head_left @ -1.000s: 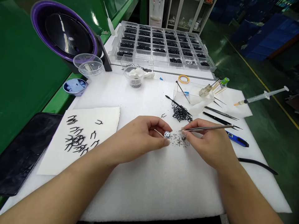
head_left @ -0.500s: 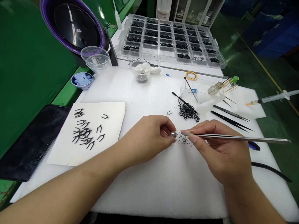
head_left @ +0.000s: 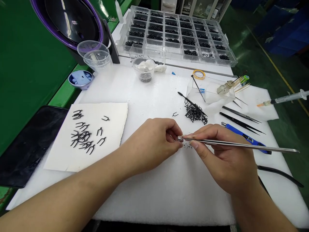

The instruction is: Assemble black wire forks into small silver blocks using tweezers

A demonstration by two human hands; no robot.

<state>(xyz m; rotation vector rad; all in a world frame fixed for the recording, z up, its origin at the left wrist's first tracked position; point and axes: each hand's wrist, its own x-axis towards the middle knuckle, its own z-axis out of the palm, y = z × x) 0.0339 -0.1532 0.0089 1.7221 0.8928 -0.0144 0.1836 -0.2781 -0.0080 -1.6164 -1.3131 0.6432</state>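
Observation:
My left hand [head_left: 153,143] pinches a small silver metal part [head_left: 180,139] between thumb and fingertip, and its shape is too small to make out. My right hand [head_left: 217,154] grips long steel tweezers [head_left: 241,145], whose tips reach that part. Below the fingers lie scattered tiny black bits [head_left: 187,145] on the white foam pad [head_left: 156,199]. A tangled pile of black wire forks [head_left: 195,113] sits just beyond my hands, with a single fork [head_left: 175,114] to its left.
A compartment tray of black parts [head_left: 178,35] stands at the back. A glass bowl with cotton [head_left: 145,71], a clear plastic box [head_left: 207,91], further tweezers [head_left: 240,123] and a blue knife [head_left: 246,138] lie around. Left are forks on paper [head_left: 83,138] and a dark tablet [head_left: 29,145].
The tweezer tips have moved left from beside the silver part to against it. The right hand has shifted slightly, showing more of the blue knife. The head view has also shifted slightly.

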